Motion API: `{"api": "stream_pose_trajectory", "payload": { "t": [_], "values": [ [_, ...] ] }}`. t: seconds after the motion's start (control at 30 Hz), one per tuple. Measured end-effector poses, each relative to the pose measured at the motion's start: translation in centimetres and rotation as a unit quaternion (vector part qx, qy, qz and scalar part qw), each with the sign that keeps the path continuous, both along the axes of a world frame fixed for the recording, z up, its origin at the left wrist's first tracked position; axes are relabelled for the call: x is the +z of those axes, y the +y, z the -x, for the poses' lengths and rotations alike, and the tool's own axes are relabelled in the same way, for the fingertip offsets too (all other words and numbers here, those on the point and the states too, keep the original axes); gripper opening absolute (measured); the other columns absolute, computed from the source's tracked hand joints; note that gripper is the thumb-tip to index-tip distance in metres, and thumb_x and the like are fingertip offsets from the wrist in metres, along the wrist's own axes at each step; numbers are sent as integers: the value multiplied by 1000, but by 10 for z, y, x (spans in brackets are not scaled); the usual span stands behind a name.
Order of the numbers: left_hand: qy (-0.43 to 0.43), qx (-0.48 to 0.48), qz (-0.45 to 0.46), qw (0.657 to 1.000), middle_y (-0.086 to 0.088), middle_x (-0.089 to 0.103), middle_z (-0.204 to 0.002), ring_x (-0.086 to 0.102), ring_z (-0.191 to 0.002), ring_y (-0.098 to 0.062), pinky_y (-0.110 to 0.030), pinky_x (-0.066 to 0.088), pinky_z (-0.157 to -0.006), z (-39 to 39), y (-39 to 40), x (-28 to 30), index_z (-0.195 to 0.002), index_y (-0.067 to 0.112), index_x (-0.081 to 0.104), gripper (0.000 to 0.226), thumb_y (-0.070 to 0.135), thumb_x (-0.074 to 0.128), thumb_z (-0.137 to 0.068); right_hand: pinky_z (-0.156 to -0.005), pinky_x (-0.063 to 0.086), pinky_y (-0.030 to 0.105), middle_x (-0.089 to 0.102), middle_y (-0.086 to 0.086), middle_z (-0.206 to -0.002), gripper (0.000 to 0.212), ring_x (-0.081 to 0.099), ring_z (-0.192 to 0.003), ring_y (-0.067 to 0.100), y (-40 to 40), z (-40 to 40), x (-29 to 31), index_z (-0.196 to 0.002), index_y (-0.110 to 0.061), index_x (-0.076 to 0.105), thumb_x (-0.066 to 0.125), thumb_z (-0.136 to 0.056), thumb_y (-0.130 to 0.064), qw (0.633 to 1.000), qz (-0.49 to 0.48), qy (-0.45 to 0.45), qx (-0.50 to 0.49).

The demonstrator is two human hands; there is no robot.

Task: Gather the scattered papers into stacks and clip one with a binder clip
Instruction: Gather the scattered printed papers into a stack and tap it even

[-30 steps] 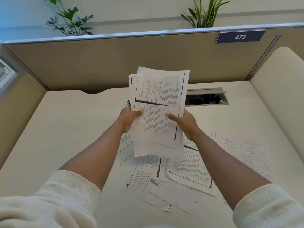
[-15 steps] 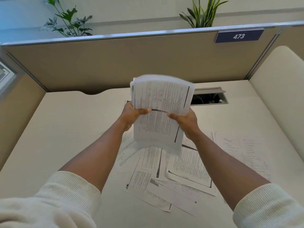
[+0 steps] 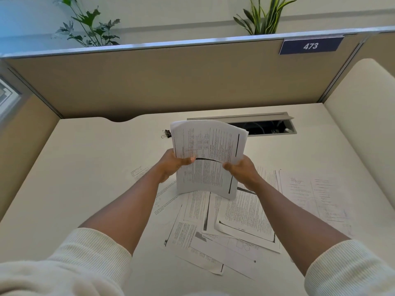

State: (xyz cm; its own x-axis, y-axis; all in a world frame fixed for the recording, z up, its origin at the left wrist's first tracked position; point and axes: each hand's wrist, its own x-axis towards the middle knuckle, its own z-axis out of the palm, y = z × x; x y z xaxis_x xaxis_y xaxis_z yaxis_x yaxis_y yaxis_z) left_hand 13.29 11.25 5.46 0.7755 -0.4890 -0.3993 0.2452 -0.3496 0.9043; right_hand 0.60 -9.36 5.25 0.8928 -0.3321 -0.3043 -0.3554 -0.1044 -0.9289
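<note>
A stack of printed papers (image 3: pixel 208 154) stands upright with its lower edge on the loose sheets on the desk. My left hand (image 3: pixel 174 164) grips its left side, thumb across the front. My right hand (image 3: pixel 242 170) grips its right side the same way. The stack's edges look nearly even and its top bows slightly. Several scattered papers (image 3: pixel 239 218) lie flat below and to the right of the stack. A black binder clip (image 3: pixel 166 133) rests on the desk just left of the stack's top corner, partly hidden behind it.
The beige desk (image 3: pixel 85 167) sits inside cubicle walls (image 3: pixel 171 82) at back and both sides. An open cable hatch (image 3: pixel 267 127) is set in the desk behind the stack. A curved cream panel (image 3: pixel 363 129) rises at the right.
The uneven, raised bundle came down until its lower edge met the sheets on the desk, and its sheets slid into line. Both hands kept their grip. The binder clip came into sight.
</note>
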Motion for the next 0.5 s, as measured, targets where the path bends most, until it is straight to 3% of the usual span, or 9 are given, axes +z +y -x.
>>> {"api": "stream_pose_trajectory", "payload": {
  "t": [0.07,0.13,0.2,0.27,0.37,0.5],
  "values": [
    [18,-8,-10,1000,1,71,-119,64,-111,-19,-48,48,-101,2,5,-8,-124,21,66,41,14,75,-85,-91,52,41,64,4,-120,32,59,-116,27,0,6,-6,-123,-16,59,54,-94,-5,1000,5,21,14],
    [53,5,-6,999,-1,69,-124,62,-117,-22,-42,52,-95,4,11,-16,-131,17,61,47,18,75,-86,-88,51,37,63,5,-121,32,59,-116,27,-1,10,-9,-125,-15,59,51,-96,-6,1000,4,25,1],
    [82,65,4,995,-3,66,-127,60,-121,-22,-34,53,-88,7,17,-21,-136,17,56,53,23,75,-87,-86,52,36,64,5,-118,28,61,-113,28,-2,12,-10,-121,-16,60,51,-96,-7,999,8,20,-23],
    [104,169,12,980,-4,63,-129,57,-122,-22,-38,50,-97,6,24,-34,-137,19,55,57,28,77,-85,-86,55,39,66,8,-111,23,63,-106,30,-6,12,-11,-114,-20,60,51,-96,-8,998,22,10,-56],
    [124,338,-28,932,-4,57,-138,56,-123,-26,-39,46,-106,6,37,-52,-134,21,56,55,27,79,-84,-86,56,43,66,10,-108,23,64,-98,28,-12,13,-10,-113,-21,59,51,-95,-8,995,24,5,-97],
    [142,470,-148,859,-9,47,-145,48,-130,-32,-42,44,-101,13,52,-78,-139,16,47,66,26,79,-82,-83,54,35,63,1,-106,27,61,-97,21,-16,14,-11,-115,-24,57,50,-96,-5,995,-2,8,-103]
  ]
}}
